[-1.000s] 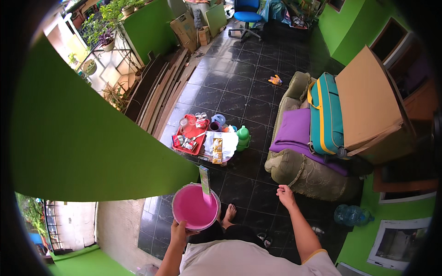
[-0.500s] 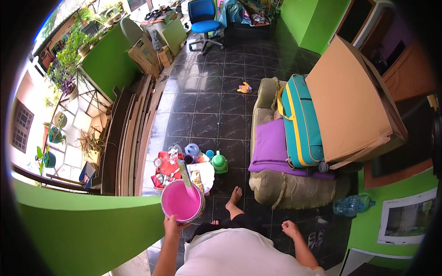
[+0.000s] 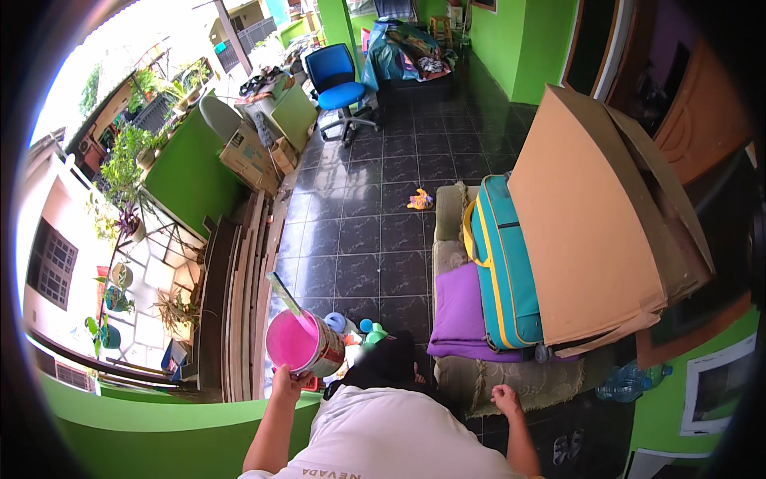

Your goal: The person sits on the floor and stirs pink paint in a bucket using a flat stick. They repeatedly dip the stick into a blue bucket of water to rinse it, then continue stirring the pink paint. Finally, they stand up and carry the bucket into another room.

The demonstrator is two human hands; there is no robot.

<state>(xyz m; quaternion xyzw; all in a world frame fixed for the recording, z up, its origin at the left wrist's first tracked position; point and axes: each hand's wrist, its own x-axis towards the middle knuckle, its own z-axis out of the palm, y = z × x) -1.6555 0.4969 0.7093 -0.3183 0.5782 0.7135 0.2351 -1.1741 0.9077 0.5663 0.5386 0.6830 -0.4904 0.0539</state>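
Note:
My left hand grips the rim of a paint bucket at the lower left. Its inside is bright pink, and its mouth tips toward me. A flat, pale green stick-like tool leans in the bucket, its lower end pink and its upper end above the far rim. What that end is, I cannot make out. My right hand hangs near the sofa's front end, fingers curled, with nothing showing in it. Partly hidden behind the bucket and my dark-clothed leg, a green plastic container and a blue one stand on the floor.
On the right, a worn sofa holds a purple cloth, a teal suitcase and a large cardboard box. Long planks lie along the left. A blue chair stands far ahead; a green wall runs near my left arm.
The view has tilted up. My left hand and the bucket sit further left in it, and my leg has come up in front, covering much of the floor items. My right hand stays curled.

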